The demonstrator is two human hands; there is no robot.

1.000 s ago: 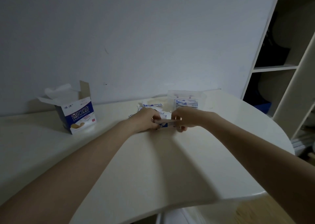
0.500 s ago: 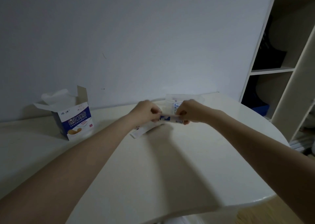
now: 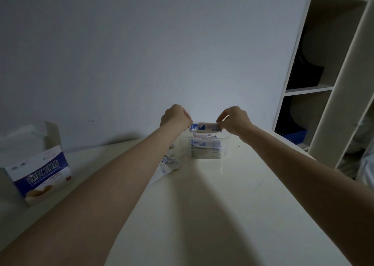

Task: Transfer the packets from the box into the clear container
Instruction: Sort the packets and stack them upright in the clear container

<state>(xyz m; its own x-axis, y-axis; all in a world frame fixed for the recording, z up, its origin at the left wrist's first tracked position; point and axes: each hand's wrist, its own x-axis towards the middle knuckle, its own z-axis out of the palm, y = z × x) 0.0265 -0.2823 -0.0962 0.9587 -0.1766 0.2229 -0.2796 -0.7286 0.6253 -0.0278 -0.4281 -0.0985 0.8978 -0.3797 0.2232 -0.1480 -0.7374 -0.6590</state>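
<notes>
**Packet transfer, mid-course: one bundle held over the part-filled container**

I hold a small bundle of flat blue-and-white paper packets by its two ends. My left hand pinches the left end with curled fingers, and my right hand pinches the right end between thumb and fingertips. The bundle hangs level, directly above the open mouth of the clear rectangular plastic container, at about rim height, and it is blurred, so I cannot count its packets.

The container stands toward the far edge of the cream-white rounded table, near the wall. A neat stack of blue-and-white packets already lies in it and reaches roughly halfway up the walls; that share of the work I judge done.

Several loose white-and-blue packets lie on the table just left of the container, partly hidden by my left forearm. These are out of the box but not yet in the container, so they remain to be moved.

The blue-and-white cardboard box stands open near the table's left edge, well apart from the container, with its flaps raised. Its inside is hidden from this view, so I cannot tell whether packets are left in it.

I judge the task around midway: the held bundle is to be lowered onto the stack, then the loose packets gathered.
</notes>
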